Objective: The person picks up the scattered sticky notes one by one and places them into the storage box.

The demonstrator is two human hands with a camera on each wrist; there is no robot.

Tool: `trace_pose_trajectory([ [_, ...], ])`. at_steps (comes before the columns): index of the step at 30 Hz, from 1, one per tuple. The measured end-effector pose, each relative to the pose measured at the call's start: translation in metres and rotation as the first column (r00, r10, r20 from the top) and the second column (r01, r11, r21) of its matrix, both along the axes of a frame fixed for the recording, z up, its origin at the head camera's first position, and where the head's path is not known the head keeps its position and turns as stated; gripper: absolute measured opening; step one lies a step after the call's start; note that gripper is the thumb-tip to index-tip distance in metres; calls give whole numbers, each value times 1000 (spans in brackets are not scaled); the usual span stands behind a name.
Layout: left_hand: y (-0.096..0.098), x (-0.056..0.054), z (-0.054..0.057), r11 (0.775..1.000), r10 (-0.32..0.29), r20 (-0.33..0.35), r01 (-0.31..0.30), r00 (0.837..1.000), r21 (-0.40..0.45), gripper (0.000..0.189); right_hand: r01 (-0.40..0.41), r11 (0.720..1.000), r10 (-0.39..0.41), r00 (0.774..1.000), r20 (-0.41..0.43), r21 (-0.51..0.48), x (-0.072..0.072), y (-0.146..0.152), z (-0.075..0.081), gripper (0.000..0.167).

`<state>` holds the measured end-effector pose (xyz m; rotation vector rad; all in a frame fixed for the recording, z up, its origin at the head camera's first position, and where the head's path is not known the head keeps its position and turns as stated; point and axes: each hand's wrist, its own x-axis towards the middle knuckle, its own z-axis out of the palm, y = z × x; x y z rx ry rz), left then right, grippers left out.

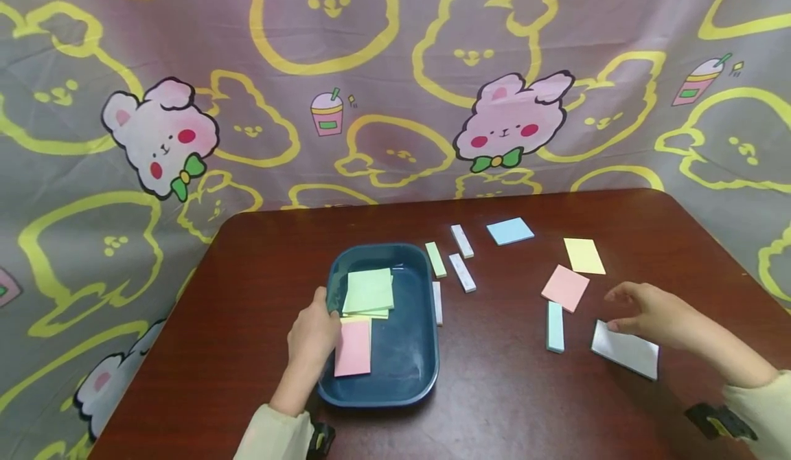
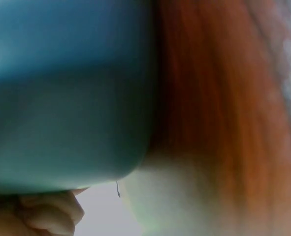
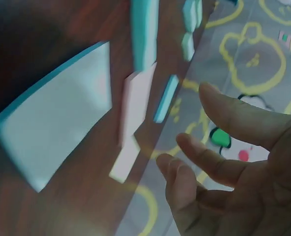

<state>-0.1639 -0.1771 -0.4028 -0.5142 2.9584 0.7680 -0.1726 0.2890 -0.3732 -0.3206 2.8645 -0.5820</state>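
My left hand (image 1: 314, 329) grips the left rim of a dark blue tray (image 1: 404, 353), thumb over the edge; the left wrist view shows its curled fingers (image 2: 51, 214) against the tray's underside. Inside the tray lie green sticky notes (image 1: 369, 290), a pink sticky note pad (image 1: 353, 350) and a bit of yellow beneath them. My right hand (image 1: 658, 314) hovers over a whitish sticky note pad (image 1: 629, 353) with a blue edge, its fingers loosely bent and apart. In the right wrist view nothing is between those fingers, and the whitish pad (image 3: 61, 118) lies on the table.
Left of the whitish pad is a teal strip pad (image 1: 555, 327). Beyond it lie a pink pad (image 1: 565, 288), a yellow pad (image 1: 583, 256) and a blue pad (image 1: 510, 231). Several narrow strip pads (image 1: 462, 272) lie right of the tray. A patterned cloth (image 1: 395, 89) hangs behind the table.
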Motion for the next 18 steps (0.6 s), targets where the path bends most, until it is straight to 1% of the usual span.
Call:
trace_pose_trajectory([
  [4,1,-1,1,1000,-9,-11,9,1000,-4,47,30,999,-32,999,38,44,4,21,-8,51],
  [8,2,-2,1,1000,-8,-11,8,1000,-1,47,32,997,-36,997,62,69,7,36,-16,55],
  [14,2,-1,1,1000,-4,-1,4,1000,2,47,30,997,-35,997,70,73,13,48,-32,62],
  [18,2,0,1,1000,-3,-3,3,1000,7,47,44,996,-51,995,82,80,17,51,-41,67],
])
